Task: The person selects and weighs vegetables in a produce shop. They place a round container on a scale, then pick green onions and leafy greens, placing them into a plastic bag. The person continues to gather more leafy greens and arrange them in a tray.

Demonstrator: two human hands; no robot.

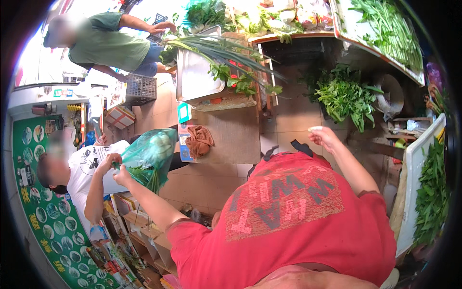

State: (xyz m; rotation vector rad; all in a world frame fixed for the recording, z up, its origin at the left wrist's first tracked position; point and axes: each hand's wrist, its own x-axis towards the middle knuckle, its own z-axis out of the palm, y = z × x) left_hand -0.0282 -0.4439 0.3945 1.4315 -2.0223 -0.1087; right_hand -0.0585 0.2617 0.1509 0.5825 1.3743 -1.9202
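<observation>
My left hand (123, 176) reaches out to the left and grips the edge of a translucent green plastic bag (164, 135). Round pale vegetables and green leafy stalks show through the bag. A customer's hand (111, 161) in front of a white T-shirt holds the gathered neck of the same bag, close to my fingers. My right hand (323, 138) is raised at my right side with its fingers bent. Something white covers or lies at a fingertip; whether the hand holds it is unclear. Nearest to that hand are leafy greens (344, 95) beyond it.
A counter (234, 133) ahead bears a brown cloth (199, 141). Behind it, long scallions (216, 48) lie across a metal tray (200, 79) on a scale. A person in a green shirt (108, 43) stands far left. Greens fill a white tray (411, 195) at right.
</observation>
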